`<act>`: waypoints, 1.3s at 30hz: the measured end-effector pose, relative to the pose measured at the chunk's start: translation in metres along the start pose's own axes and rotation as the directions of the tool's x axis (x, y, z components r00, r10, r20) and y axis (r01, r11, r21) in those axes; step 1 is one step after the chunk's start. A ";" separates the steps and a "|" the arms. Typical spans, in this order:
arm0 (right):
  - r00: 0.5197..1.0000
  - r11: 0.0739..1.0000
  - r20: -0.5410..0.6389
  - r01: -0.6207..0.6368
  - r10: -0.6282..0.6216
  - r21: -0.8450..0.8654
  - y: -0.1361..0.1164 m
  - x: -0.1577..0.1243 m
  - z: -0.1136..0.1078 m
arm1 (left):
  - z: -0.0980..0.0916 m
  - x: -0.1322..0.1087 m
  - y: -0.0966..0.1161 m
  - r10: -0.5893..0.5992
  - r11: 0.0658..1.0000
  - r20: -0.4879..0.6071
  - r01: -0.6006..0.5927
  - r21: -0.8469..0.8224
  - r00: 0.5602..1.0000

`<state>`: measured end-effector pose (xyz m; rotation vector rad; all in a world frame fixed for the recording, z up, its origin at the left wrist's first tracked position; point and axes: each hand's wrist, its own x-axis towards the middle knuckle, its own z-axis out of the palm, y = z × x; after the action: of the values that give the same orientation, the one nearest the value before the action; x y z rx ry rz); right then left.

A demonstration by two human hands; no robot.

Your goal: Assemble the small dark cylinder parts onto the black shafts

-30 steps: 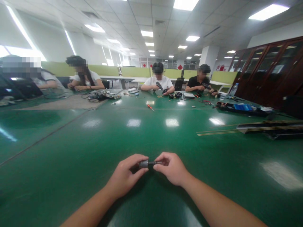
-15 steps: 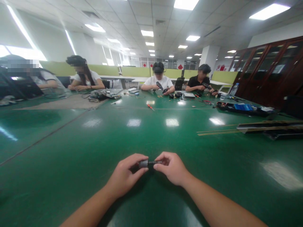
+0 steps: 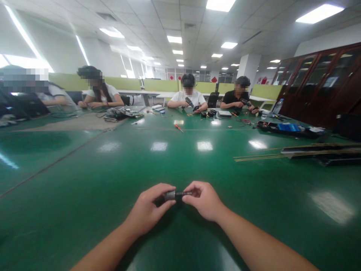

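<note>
Close in front of me, a dark grey metal cylinder with a thinner stepped shaft (image 3: pixel 178 195) lies level between my two hands. Its wide end (image 3: pixel 170 195) is pinched between the thumb and fingers of my left hand (image 3: pixel 150 206). My right hand (image 3: pixel 203 199) grips the thin end of the shaft with thumb and fingertips. A short stretch of the shaft shows between the hands; both tips are partly covered by fingers. The piece is too small and blurred for me to tell its exact kind. Below it is the glossy green tabletop (image 3: pixel 180 165).
A red-handled screwdriver (image 3: pixel 178 128) lies farther back. Thin brass-coloured rods (image 3: pixel 259 157) stick out over dark trays (image 3: pixel 324 154) at right. A black tray with blue pieces (image 3: pixel 287 127) stands behind. Several people sit across the table; one in white (image 3: pixel 187 98) holds a power tool.
The whole view has shifted very slightly left. Both hands keep the same grip on the cylinder and its shaft, with no other clear difference.
</note>
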<state>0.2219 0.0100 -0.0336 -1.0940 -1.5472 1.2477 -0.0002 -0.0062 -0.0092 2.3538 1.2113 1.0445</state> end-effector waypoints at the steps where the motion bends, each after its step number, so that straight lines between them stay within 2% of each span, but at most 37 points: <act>1: 1.000 1.000 -0.001 0.002 -0.002 0.001 0.000 0.000 0.000 | 0.000 0.000 0.000 0.003 1.000 0.002 -0.003 -0.002 1.000; 39: 1.000 0.999 0.002 -0.021 0.021 0.038 0.000 0.002 -0.002 | -0.001 0.001 0.001 -0.011 1.000 -0.021 0.011 0.006 1.000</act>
<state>0.2235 0.0126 -0.0333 -1.0877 -1.5107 1.2870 0.0000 -0.0061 -0.0077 2.3442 1.2352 1.0654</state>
